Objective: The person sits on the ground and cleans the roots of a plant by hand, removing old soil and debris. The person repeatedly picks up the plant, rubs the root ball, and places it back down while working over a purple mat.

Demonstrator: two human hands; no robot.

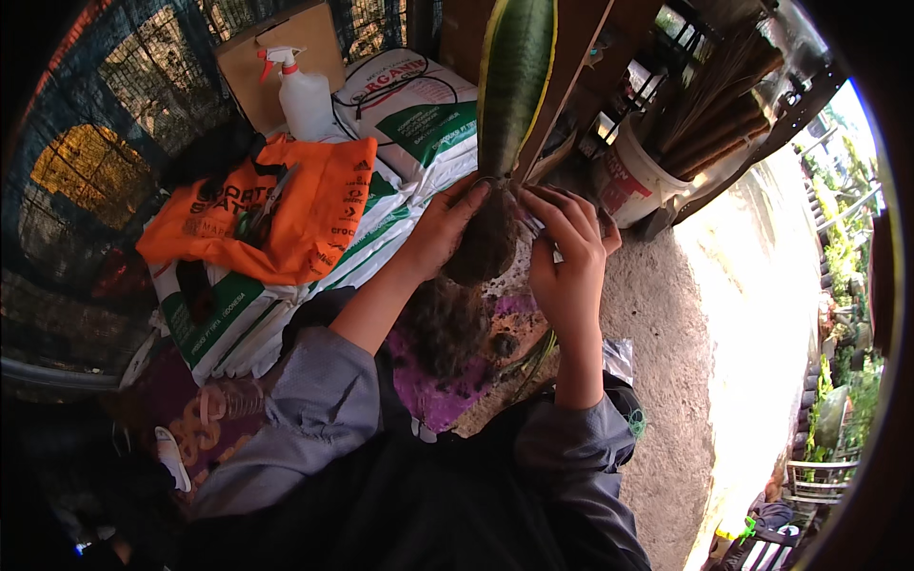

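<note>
A snake plant leaf [515, 86] with yellow edges stands upright before me, a dark root ball [485, 239] at its base. My left hand [453, 221] is closed round the left side of the root ball, thumb near the leaf base. At the right of the base is my right hand [571, 243], its fingertips bent against the upper root ball; whether they grip anything is hard to tell. Beneath lies a heap of dark fibrous roots or soil [446, 325] on a purple sheet [443, 400] strewn with soil. Long green stems [535, 364] lie to its right.
At the left, white-and-green sacks [428, 121] carry an orange bag [321, 207], with scissors [268, 214] on it, and a spray bottle [307, 103]. A cardboard box [246, 64] stands behind. A white bucket [632, 178] stands at the upper right, beside concrete ground [657, 321].
</note>
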